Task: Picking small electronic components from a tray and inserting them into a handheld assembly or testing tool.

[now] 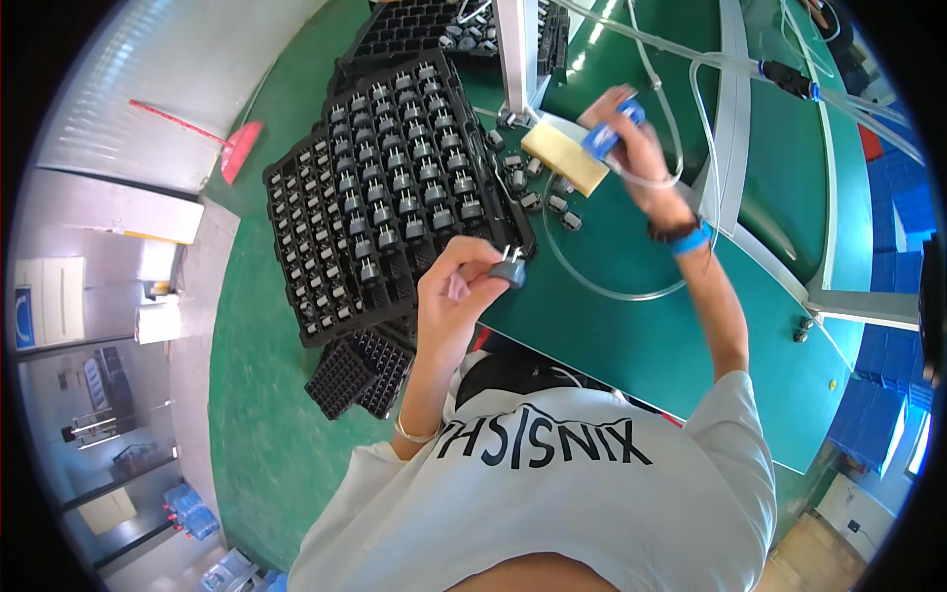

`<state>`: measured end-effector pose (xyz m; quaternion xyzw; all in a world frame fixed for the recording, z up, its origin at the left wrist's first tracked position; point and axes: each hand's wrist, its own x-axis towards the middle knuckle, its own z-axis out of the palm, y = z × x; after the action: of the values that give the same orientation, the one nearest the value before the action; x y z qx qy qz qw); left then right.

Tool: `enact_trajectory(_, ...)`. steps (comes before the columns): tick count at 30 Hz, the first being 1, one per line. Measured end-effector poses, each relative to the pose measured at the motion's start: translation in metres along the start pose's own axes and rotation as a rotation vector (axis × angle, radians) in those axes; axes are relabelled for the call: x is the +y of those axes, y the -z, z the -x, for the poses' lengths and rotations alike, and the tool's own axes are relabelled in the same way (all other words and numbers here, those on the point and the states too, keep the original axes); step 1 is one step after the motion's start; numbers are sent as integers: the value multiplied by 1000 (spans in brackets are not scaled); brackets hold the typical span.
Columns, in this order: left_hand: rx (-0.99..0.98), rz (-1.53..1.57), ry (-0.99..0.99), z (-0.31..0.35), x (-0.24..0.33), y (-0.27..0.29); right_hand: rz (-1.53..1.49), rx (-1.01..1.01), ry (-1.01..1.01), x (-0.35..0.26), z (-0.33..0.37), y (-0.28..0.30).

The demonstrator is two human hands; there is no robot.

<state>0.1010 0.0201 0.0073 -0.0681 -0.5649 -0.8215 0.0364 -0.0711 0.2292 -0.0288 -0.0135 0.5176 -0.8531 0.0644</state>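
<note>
Between the thumb and fingertips of my left hand (456, 291) is a small grey plug (509, 270), its two metal prongs pointing up. My left hand is just in front of the right edge of a black tray (400, 264) filled with rows of similar plugs. My right hand (636, 148), smeared by motion, grips a blue handheld object (599, 142) whose exact kind is unclear. That object is over the right end of a pale yellow block (562, 158) on the green table. Several small loose parts (517, 179) lie around the block.
A clear tube (631, 296) loops across the green table (612, 340). A white metal post (515, 59) rises behind the block. Another black tray (404, 30) sits at the back. Stacked dark trays (340, 378) are lower, at left. A red dustpan (240, 150) stands off left.
</note>
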Motion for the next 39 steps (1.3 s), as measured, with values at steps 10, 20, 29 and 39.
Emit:
enact_trajectory(10,-73,-43,-26,-8,-7,-22,-34,-343,-404,-7,99,-38)
enact_trajectory(20,-65,-185,-218,3,-16,-24,59,-345,-346,-11,122,-42)
enact_trajectory(29,325,-746,-249,-3,16,37,587,-175,394,23,5,35)
enact_trajectory(39,243,-1487,-2,18,44,86,1127,-91,556,26,5,2)
